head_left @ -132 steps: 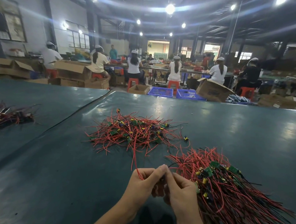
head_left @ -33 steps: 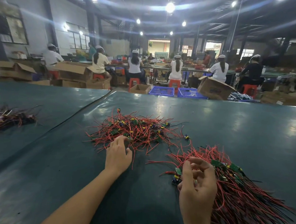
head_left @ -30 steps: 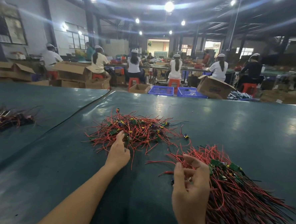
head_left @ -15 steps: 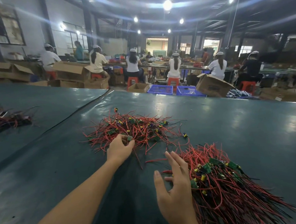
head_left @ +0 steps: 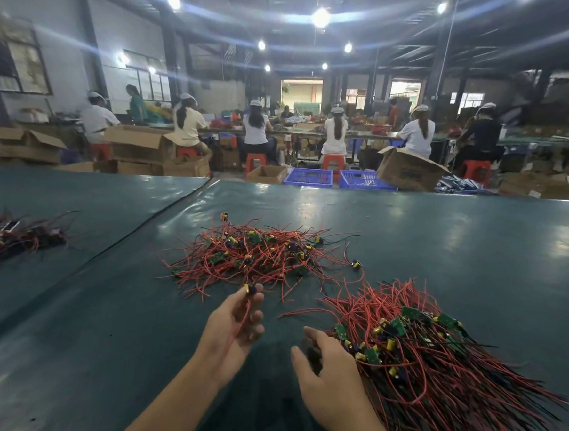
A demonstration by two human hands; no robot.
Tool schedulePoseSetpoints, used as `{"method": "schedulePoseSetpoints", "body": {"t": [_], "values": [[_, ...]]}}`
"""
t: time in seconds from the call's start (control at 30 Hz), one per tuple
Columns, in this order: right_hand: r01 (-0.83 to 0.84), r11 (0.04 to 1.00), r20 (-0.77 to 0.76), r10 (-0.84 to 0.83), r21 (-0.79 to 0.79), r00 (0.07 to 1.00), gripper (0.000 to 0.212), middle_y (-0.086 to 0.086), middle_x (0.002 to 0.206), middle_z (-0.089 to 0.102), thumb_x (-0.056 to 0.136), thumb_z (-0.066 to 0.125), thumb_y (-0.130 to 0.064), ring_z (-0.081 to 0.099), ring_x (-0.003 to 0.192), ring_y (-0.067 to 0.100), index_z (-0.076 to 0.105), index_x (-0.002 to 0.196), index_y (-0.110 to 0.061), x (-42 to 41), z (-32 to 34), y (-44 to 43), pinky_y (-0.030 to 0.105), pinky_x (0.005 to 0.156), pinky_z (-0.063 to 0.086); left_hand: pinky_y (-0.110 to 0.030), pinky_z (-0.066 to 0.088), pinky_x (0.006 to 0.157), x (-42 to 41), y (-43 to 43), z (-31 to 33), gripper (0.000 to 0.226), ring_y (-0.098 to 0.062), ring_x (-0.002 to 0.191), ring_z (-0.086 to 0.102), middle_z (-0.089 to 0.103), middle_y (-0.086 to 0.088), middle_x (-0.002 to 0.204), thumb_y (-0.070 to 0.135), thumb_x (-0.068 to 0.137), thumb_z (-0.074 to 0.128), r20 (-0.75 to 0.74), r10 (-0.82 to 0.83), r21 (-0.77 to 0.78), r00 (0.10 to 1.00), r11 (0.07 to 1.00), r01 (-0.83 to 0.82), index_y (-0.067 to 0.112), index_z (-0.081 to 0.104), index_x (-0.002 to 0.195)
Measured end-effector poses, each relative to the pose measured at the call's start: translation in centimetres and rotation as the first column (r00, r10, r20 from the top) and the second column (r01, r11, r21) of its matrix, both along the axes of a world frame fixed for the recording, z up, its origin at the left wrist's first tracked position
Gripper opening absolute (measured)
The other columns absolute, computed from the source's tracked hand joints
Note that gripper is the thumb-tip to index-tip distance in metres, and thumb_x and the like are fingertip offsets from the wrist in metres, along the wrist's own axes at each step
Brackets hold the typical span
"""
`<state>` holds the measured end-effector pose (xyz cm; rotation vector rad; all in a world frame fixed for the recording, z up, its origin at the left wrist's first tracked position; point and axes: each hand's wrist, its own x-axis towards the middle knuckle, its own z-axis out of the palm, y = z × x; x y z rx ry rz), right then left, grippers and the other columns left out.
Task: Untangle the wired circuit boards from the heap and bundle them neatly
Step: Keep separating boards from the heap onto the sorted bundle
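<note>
A tangled heap of red-wired circuit boards [head_left: 255, 255] lies in the middle of the dark green table [head_left: 445, 245]. Near right, a sorted bundle of wired boards [head_left: 418, 350] lies with its wires fanned toward the lower right. My left hand [head_left: 234, 321] hovers just in front of the heap and pinches one small wired board [head_left: 250, 289] at its fingertips, the red wire trailing down across the palm. My right hand [head_left: 322, 373] rests at the left edge of the bundle with loosely bent fingers, holding nothing I can see.
Another small pile of wired parts [head_left: 18, 236] sits far left on a neighbouring table section. Beyond the table's far edge stand cardboard boxes [head_left: 407, 169], blue crates [head_left: 307, 176] and several seated workers.
My left hand has drawn back from the heap toward me with one wired board pinched. My right hand has dropped lower beside the bundle, its fingers bending from spread.
</note>
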<state>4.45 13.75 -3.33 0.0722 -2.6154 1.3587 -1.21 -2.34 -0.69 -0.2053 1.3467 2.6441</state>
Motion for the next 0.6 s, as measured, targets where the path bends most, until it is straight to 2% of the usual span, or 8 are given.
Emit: {"method": "schedulePoseSetpoints", "body": {"t": [0.07,0.17,0.37,0.5,0.6], "values": [[0.022,0.999,0.024,-0.023,0.05,0.999,0.05,-0.016,0.125,0.045,0.097,0.051,-0.043,0.041,0.117,0.001,0.043,0.144,-0.025,-0.1,-0.1,0.2,0.018,0.102,0.033,-0.02,0.044,0.049,0.8,0.3,-0.3,0.033,-0.007,0.058,0.055,0.068,0.005,0.08,0.035,0.084,0.061,0.028,-0.082,0.003,0.996,0.997,0.082,0.012,0.075,0.103],[0.096,0.991,0.028,-0.099,0.091,0.995,0.049,-0.009,0.138,0.046,0.098,0.049,-0.04,0.042,0.125,0.007,0.043,0.144,-0.022,-0.5,-0.1,1.0,0.022,0.106,0.032,-0.021,0.044,0.046,1.2,0.8,-0.5,0.037,-0.009,0.053,0.056,0.065,0.003,0.07,0.04,0.072,0.064,0.055,-0.151,0.011,0.987,0.989,0.151,0.011,0.079,0.089],[0.183,0.977,0.058,-0.19,0.113,0.98,0.046,-0.005,0.142,0.044,0.101,0.043,-0.037,0.041,0.131,0.012,0.044,0.143,-0.017,-1.2,-0.3,1.9,0.025,0.108,0.032,-0.024,0.044,0.047,1.4,1.6,-0.7,0.037,-0.013,0.051,0.055,0.062,-0.002,0.064,0.044,0.072,0.059,0.034,-0.196,-0.015,0.98,0.98,0.197,0.012,0.077,0.07],[0.298,0.954,0.036,-0.299,0.035,0.953,0.039,0.004,0.134,0.05,0.099,0.052,-0.027,0.048,0.122,0.019,0.054,0.134,-0.011,-1.6,-0.2,3.0,0.027,0.103,0.037,-0.025,0.041,0.051,1.7,1.7,-0.5,0.038,-0.014,0.052,0.055,0.063,-0.003,0.065,0.046,0.075,0.056,0.02,-0.212,-0.049,0.977,0.976,0.213,0.014,0.074,0.065],[0.346,0.934,-0.024,-0.35,-0.093,0.937,0.025,0.004,0.113,0.059,0.096,0.057,-0.019,0.057,0.102,0.017,0.065,0.119,-0.009,-1.5,0.0,3.3,0.025,0.087,0.041,-0.025,0.04,0.054,2.0,1.9,-0.4,0.04,-0.013,0.054,0.055,0.063,-0.003,0.068,0.046,0.076,0.055,0.021,-0.217,-0.065,0.976,0.974,0.218,0.013,0.076,0.069]]}}
